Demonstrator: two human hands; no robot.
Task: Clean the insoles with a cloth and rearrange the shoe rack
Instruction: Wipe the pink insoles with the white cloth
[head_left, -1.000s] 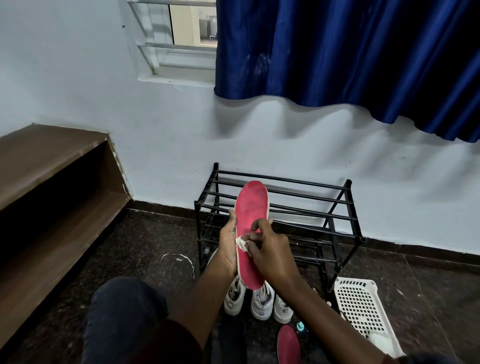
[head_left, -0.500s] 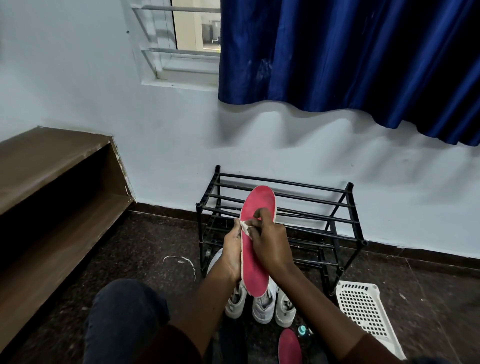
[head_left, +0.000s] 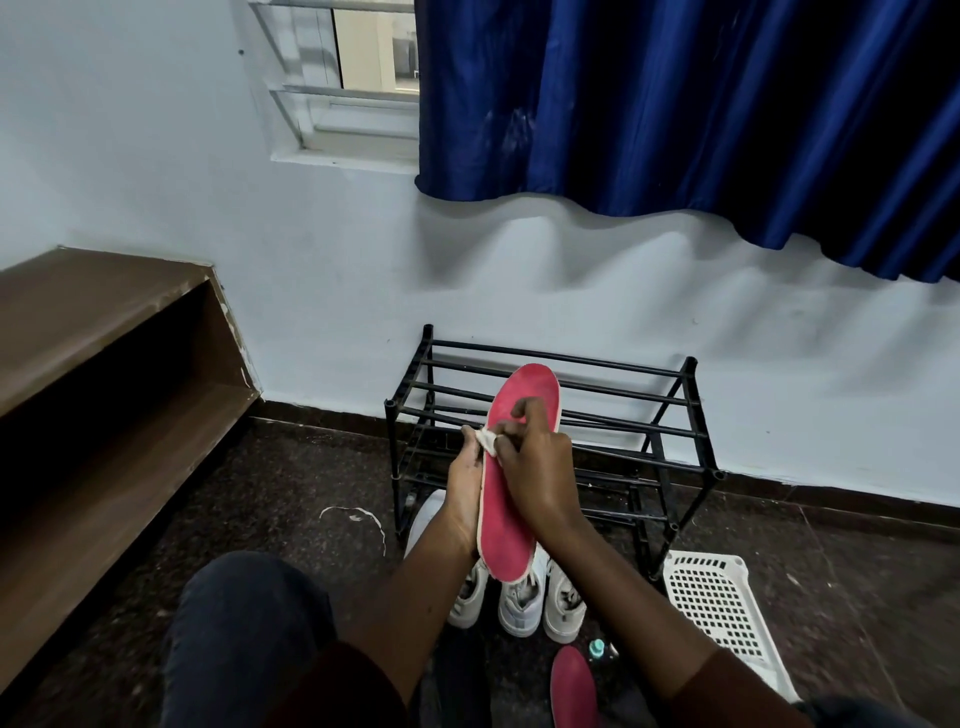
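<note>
From the head camera, looking down past the person's knees: the left hand is wrapped around the left edge of a red insole, gripping it so it stands nearly upright, toe end up and tipped slightly to the right. The right hand is curled against the red face of the insole, fingers closed on a small white cloth that pokes out at the insole's left edge, just above the left thumb. The cloth is pressed to the insole about a third of the way down from the toe.

Behind the hands stands a black shoe rack of thin bars, set against the pale wall, and its top tier holds nothing. On the dark speckled floor in front of the rack, below the held insole, sit white sneakers bunched together, toes toward the person. A second red insole lies flat on the floor nearer the camera, and a small teal-capped bottle is just beside it. To the right, a white perforated basket lies on the floor near the rack's front right leg. A brown wooden shelf runs along the left, and a blue curtain hangs over the window above
</note>
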